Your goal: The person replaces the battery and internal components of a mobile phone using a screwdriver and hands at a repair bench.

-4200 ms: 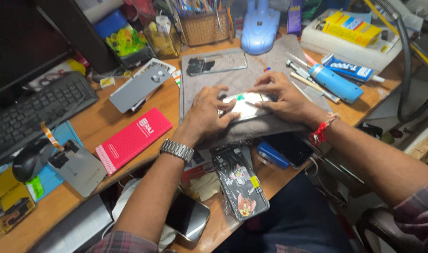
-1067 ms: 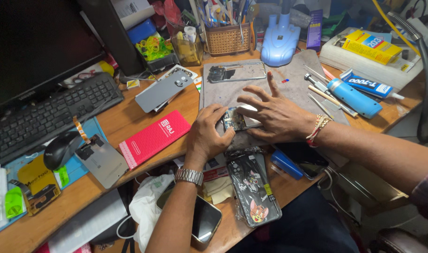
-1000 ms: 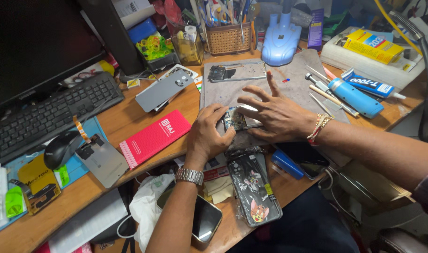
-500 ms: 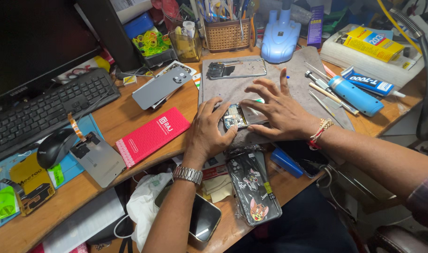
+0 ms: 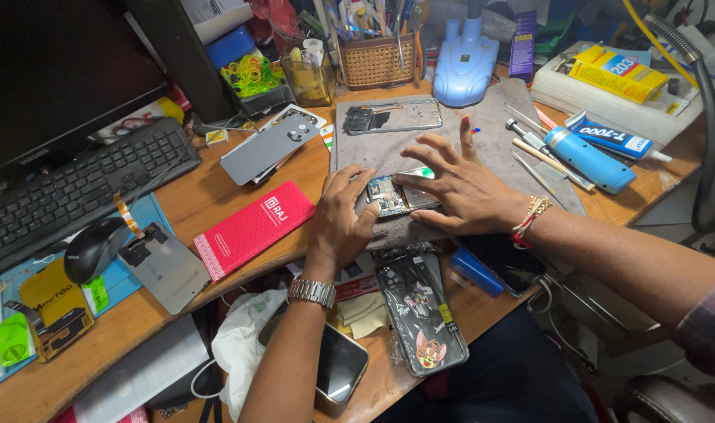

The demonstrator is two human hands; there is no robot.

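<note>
A: So, where is the opened phone?

B: On the grey work mat, near its front edge, between the two hands. Its back is off and the circuit board shows.

A: And the hands?

B: The left hand sits at the phone's seven o'clock, fingers curled against its left end, pinning it rather than lifting it. The right hand comes in from three o'clock, fingers spread, with the fingertips pressing down on the phone's right half. Neither hand is clenched; both bear on the phone.

A: What lies around it?

B: At twelve o'clock on the same mat, a bare phone frame. At ten o'clock, just off the mat, a grey back cover. At eight o'clock, a red box. At six o'clock, a cartoon-printed phone case in a clear sleeve. At two o'clock, a blue tube-shaped tool, with thin hand tools beside it.
</note>
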